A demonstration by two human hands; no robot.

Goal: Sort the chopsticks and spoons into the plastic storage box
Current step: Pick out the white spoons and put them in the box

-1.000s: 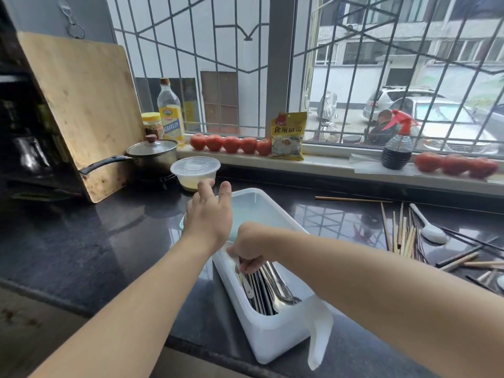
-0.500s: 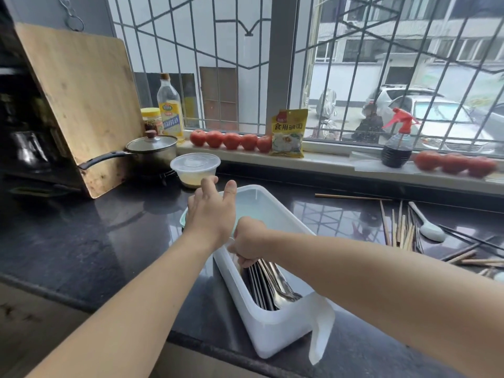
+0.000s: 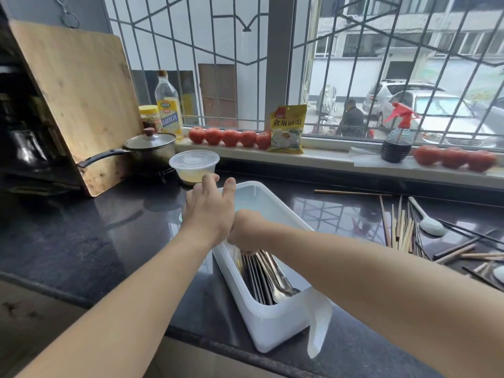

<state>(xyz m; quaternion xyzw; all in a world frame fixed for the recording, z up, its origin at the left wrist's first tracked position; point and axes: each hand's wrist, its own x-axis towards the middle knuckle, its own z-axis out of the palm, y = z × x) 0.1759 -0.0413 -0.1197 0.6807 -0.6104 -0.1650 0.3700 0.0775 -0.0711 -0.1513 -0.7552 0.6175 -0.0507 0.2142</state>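
Plastic storage box (image 3: 268, 321), white and translucent, sits on the dark worktop (image 3: 81, 241) near its front edge, long axis running away from the viewer. Metal spoons and chopsticks (image 3: 266, 279) lie bundled lengthwise inside, along the left wall. A loose flap of the box hangs off the near right corner.

Right hand (image 3: 246, 233) is down in the box, fingers curled over the far ends of that metal bundle; fingertips mostly hidden. Left hand (image 3: 210, 211) rests at the box's far left rim, fingers extended and held loosely together, thumb up against the rim; whether it actually clasps the rim cannot be told.

On the worktop to the right, well apart from the box: scattered wooden and dark chopsticks (image 3: 403, 227), with a white spoon (image 3: 428, 221) lying among them.

Behind the left hand: a lidded clear plastic container (image 3: 194, 165), then a lidded saucepan (image 3: 151, 147) and a wooden cutting board (image 3: 73, 99) leaning upright. Window sill holds an oil bottle (image 3: 167, 105), a row of tomatoes (image 3: 230, 137), a yellow packet (image 3: 287, 129), and a red-topped spray bottle (image 3: 395, 135).
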